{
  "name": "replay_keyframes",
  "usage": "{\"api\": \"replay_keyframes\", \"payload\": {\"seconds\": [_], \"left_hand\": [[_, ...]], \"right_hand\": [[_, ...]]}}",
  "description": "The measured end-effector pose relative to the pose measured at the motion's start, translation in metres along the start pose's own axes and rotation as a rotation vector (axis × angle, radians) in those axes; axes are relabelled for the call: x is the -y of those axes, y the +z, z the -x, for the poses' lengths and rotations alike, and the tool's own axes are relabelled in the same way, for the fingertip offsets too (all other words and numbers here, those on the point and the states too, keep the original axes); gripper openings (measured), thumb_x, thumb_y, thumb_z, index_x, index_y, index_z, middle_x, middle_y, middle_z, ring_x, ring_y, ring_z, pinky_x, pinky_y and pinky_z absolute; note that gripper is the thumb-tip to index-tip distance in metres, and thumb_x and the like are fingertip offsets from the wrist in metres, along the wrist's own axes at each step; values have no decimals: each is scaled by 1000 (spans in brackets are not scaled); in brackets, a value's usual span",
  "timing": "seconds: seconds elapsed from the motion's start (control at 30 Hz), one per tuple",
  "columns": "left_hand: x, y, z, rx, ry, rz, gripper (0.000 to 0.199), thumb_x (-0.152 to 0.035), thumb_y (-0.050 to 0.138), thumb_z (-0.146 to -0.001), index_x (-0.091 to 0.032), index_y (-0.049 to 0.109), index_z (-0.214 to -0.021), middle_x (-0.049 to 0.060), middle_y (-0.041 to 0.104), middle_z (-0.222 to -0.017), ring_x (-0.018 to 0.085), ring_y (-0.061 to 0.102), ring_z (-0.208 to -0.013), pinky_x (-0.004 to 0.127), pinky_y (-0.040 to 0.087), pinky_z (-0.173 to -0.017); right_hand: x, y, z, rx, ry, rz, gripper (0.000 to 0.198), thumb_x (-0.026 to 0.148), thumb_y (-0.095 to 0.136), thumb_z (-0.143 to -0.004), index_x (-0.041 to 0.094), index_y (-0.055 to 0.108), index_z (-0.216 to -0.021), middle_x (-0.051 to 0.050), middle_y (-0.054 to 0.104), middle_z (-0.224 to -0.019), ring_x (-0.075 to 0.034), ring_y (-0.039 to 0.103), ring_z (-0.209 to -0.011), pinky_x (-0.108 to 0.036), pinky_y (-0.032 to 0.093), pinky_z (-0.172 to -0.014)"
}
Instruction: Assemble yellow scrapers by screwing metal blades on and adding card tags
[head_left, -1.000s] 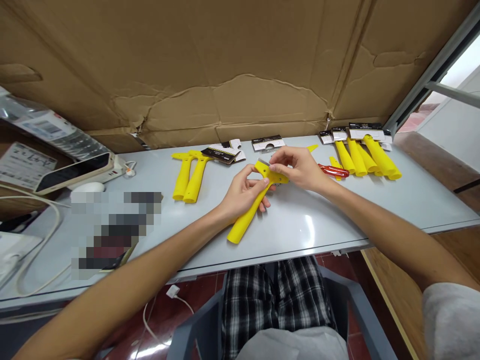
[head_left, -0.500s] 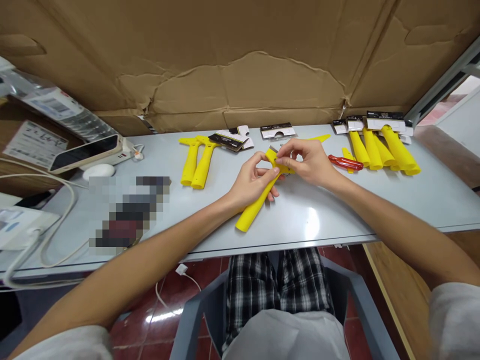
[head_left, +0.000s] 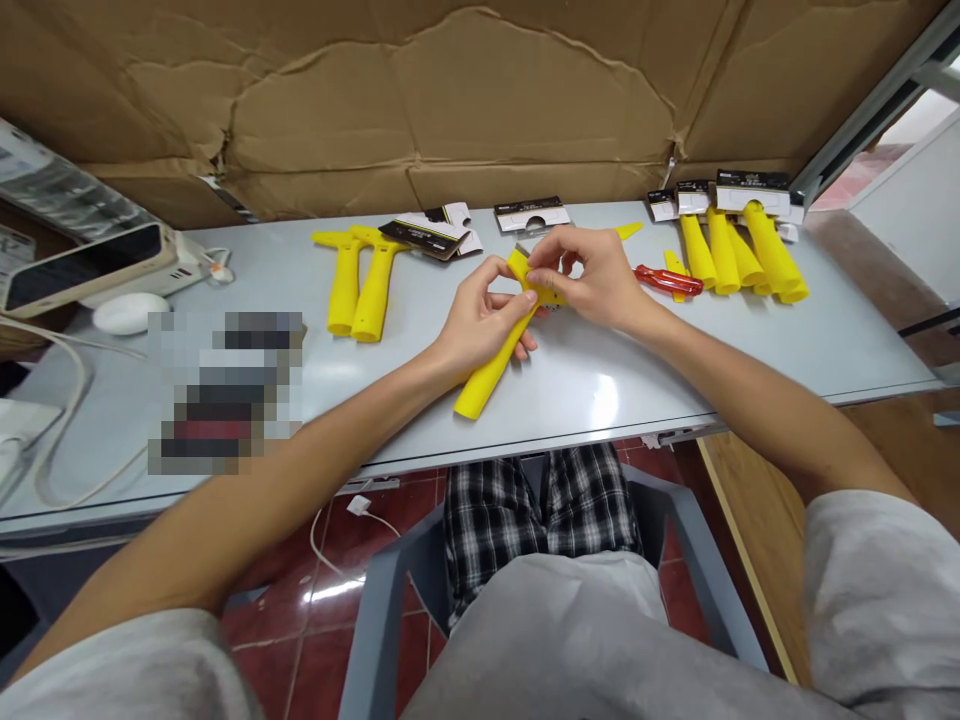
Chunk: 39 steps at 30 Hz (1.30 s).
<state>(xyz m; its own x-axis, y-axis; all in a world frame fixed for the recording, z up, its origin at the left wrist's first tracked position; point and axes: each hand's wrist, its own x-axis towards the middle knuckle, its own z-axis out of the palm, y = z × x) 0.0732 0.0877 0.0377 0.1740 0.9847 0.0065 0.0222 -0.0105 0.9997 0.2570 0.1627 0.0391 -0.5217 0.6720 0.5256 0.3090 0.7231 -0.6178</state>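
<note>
My left hand point(head_left: 486, 325) is closed around a yellow T-shaped plastic tool point(head_left: 484, 385), thumb on top near its head. The tool's hollow-looking handle slants down toward the table's front edge, and a dark metal edge shows at the tip of the head. My right hand point(head_left: 589, 275) pinches thumb and forefinger together against that head; what lies between the fingertips is too small to make out. Just right of it, a red screwdriver point(head_left: 671, 281) rests across a small yellow plastic piece point(head_left: 674, 264). Another yellow tip point(head_left: 630, 231) pokes out behind my right hand.
Two yellow T-shaped tools point(head_left: 369, 295) lie left, near black-and-white card packaging point(head_left: 431, 238). Another card point(head_left: 531, 214) lies at the back. Several carded yellow tools point(head_left: 772, 250) are at right. A white mouse point(head_left: 131, 313), cables and a blurred patch occupy the left; cardboard point(head_left: 450, 110) stands behind.
The whole scene has shifted up and slightly left as the camera view tilted. Both hands keep nearly the same hold on the yellow tool.
</note>
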Motion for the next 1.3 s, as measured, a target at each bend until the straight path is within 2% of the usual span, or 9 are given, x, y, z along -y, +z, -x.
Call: {"api": "replay_keyframes", "payload": {"seconds": [0.33,0.47,0.57,0.73,0.93,1.17,1.3], "left_hand": [[4,-1,-3,-17,10,-25,47,-48,82,-87,-28,44,-104,-4,73,-77,15,68,-46,24,52,-40],[3,-1,-4,-17,-3,-23,48,-47,83,-85,-28,43,-103,-5,73,-75,15,68,-44,23,51,-39],[1,0,-3,-23,-13,-32,45,-44,81,-87,-27,41,-102,-6,72,-74,14,67,-43,22,51,-39],[-2,3,-1,-27,-3,-31,43,-42,81,-87,-27,43,-102,-5,71,-74,14,67,-43,23,51,-39],[1,3,-1,-31,4,-13,48,-50,85,-85,-28,45,-101,-5,69,-70,15,66,-43,24,51,-40],[2,2,0,-27,7,-6,51,-54,86,-83,-27,47,-103,-3,70,-75,16,66,-44,27,51,-41],[2,3,1,-14,-1,0,53,-55,87,-81,-27,47,-103,-2,71,-78,16,65,-44,28,50,-40]], "right_hand": [[-6,5,2,9,-152,197,28,34,52,-101,13,70,-101,-7,66,-93,-11,53,-94,-29,46,-96],[-13,6,1,28,-253,261,30,32,45,-104,13,69,-103,-8,65,-94,-12,51,-101,-31,44,-100],[-14,6,1,54,-278,287,32,33,43,-106,15,69,-109,-8,64,-98,-13,51,-106,-33,44,-103],[-1,4,1,77,-169,301,32,39,46,-105,17,68,-113,-10,63,-100,-15,52,-108,-35,46,-104],[11,1,2,95,-2,242,33,39,54,-101,16,64,-122,-10,65,-101,-16,54,-107,-34,48,-106],[13,-3,2,108,122,58,52,52,65,-95,18,55,-133,-6,67,-100,-11,59,-90,-31,53,-95],[13,-7,-1,106,182,-11,61,53,73,-89,19,53,-135,-5,67,-96,-11,60,-87,-32,55,-93]]}}
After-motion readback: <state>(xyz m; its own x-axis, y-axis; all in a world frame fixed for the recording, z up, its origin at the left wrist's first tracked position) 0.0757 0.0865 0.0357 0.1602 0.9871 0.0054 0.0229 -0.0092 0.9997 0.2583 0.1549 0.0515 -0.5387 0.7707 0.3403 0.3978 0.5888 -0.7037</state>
